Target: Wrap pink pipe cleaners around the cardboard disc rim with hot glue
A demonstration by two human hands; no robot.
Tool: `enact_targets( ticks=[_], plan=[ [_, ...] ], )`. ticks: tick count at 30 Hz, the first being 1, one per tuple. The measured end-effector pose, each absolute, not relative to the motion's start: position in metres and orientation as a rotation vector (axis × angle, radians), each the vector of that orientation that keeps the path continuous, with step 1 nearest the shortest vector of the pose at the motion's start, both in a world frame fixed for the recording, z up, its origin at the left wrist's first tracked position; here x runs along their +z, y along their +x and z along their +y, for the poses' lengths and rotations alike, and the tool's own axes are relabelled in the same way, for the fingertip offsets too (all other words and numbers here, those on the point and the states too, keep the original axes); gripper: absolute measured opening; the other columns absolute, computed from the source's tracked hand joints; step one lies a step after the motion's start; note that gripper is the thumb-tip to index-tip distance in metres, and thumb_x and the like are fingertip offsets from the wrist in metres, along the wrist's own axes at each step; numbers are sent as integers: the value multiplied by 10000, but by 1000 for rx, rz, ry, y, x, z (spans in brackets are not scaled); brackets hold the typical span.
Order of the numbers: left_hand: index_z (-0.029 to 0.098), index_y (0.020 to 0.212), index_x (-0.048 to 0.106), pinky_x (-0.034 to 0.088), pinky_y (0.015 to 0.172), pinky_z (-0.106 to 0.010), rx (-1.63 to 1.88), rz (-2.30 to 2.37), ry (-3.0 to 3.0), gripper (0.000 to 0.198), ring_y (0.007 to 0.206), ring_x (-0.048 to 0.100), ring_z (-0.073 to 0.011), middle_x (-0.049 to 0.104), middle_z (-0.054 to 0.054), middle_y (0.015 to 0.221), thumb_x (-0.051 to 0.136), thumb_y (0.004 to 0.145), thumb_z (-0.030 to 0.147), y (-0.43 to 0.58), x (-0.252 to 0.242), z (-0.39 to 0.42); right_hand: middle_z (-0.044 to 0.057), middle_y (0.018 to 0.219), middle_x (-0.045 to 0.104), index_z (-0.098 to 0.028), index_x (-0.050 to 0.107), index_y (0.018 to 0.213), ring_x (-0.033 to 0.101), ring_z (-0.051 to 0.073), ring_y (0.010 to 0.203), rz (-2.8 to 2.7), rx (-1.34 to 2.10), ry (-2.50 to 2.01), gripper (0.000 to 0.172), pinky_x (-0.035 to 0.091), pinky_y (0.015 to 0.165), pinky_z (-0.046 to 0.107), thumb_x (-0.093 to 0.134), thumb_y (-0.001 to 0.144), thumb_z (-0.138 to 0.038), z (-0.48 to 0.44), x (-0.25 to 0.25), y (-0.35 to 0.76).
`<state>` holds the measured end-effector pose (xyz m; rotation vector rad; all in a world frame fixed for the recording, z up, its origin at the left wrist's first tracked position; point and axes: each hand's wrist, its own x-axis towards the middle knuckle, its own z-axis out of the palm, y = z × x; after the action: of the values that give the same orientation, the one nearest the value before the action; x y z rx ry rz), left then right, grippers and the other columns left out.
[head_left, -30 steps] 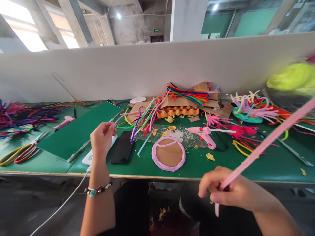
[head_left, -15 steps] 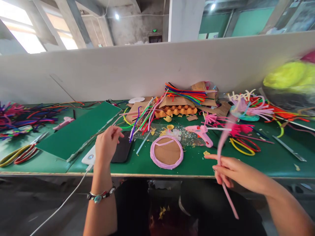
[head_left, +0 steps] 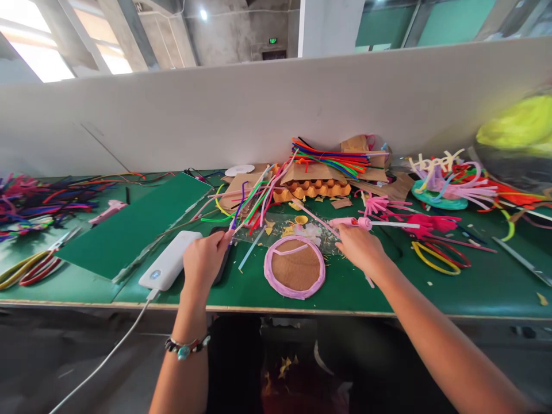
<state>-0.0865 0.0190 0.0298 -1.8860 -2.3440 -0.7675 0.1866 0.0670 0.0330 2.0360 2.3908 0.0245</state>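
Observation:
My left hand (head_left: 206, 254) is closed at the lower end of a purple pipe cleaner (head_left: 238, 207), beside a bunch of loose coloured ones. My right hand (head_left: 361, 248) holds a pink pipe cleaner (head_left: 317, 218) whose two ends stick out on either side of it. Its fingers are also at the pink glue gun (head_left: 364, 223), which they partly hide; whether they grip it I cannot tell. Between my hands a round cardboard disc (head_left: 293, 272) lies flat, rimmed with pink pipe cleaner, one short strip across its upper part.
A white power bank (head_left: 170, 261) and a dark phone (head_left: 221, 270) lie by my left hand. Scissors (head_left: 43, 264) and a green board (head_left: 133, 230) are further left. Behind are an egg carton (head_left: 317, 188) and a pipe cleaner bundle (head_left: 332, 158). Pipe cleaner decorations (head_left: 448, 187) stand right.
My right hand has swung inward and forward to the glue gun, carrying the pink pipe cleaner. My left hand has moved right and closed on the purple pipe cleaner, uncovering the power bank.

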Motion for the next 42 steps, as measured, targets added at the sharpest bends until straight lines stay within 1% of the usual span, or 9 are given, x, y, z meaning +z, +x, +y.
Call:
enact_targets(
  ticks=[2,4,5,10,19,24,30,38,42],
  plan=[
    [203,755,597,279,469,-212,-805,-2315,-2001,175,520,506,-136,619,-12,669,447,791,285,-85,24,22,184,956,618,-104,529,1071,616,265,825,2417,109,2017,275,415,590,310,462,809,-153,66,36,181],
    [222,1025,555,346,505,-210,-847,-2250,-2151,273,599,561,-127,633,-31,947,472,765,221,-81,18,24,148,1015,604,-147,538,1049,613,242,844,2514,162,1953,245,421,610,305,406,846,-182,64,38,175],
    [229,1078,528,368,523,-211,-824,-2242,-2213,328,622,574,-123,617,-35,1013,484,754,204,-77,15,25,118,1018,606,-171,542,1037,610,223,846,2619,161,1889,231,426,617,296,403,855,-205,63,38,173],
    [232,922,589,396,564,-213,-500,-2313,-2456,162,691,611,-137,657,-10,930,518,776,232,-54,2,23,56,930,631,-180,578,915,586,175,864,3278,137,1290,131,448,706,288,483,827,-198,65,18,159],
    [167,981,612,477,750,-322,33,-2009,-2789,197,870,621,-220,630,-74,956,503,818,186,-26,9,4,11,727,608,-156,601,819,559,150,714,3376,374,776,172,421,703,310,436,841,-115,63,-9,155],
    [159,981,617,491,761,-351,148,-1898,-2874,198,876,615,-229,630,-83,972,524,807,177,-14,11,-2,24,759,599,-152,608,859,542,155,743,3352,276,786,182,409,760,326,430,843,-116,60,-10,162],
    [135,913,627,500,707,-343,155,-1703,-2924,153,827,612,-226,635,-85,874,518,807,155,-3,2,-10,25,738,580,-172,618,789,511,151,717,3361,215,848,200,401,682,291,428,852,-153,61,-15,163],
    [138,1027,571,502,718,-345,181,-1643,-2958,216,860,601,-208,615,-73,960,478,833,151,-7,0,-17,24,713,562,-160,589,763,505,150,717,3410,239,900,227,397,721,314,390,872,-177,64,-17,151],
    [158,1052,559,498,741,-334,138,-1606,-3003,233,875,596,-194,617,-57,961,496,828,162,-8,0,-22,29,716,577,-155,594,784,522,151,715,3447,147,806,261,417,681,294,349,874,-146,62,-17,147]
  ],
)
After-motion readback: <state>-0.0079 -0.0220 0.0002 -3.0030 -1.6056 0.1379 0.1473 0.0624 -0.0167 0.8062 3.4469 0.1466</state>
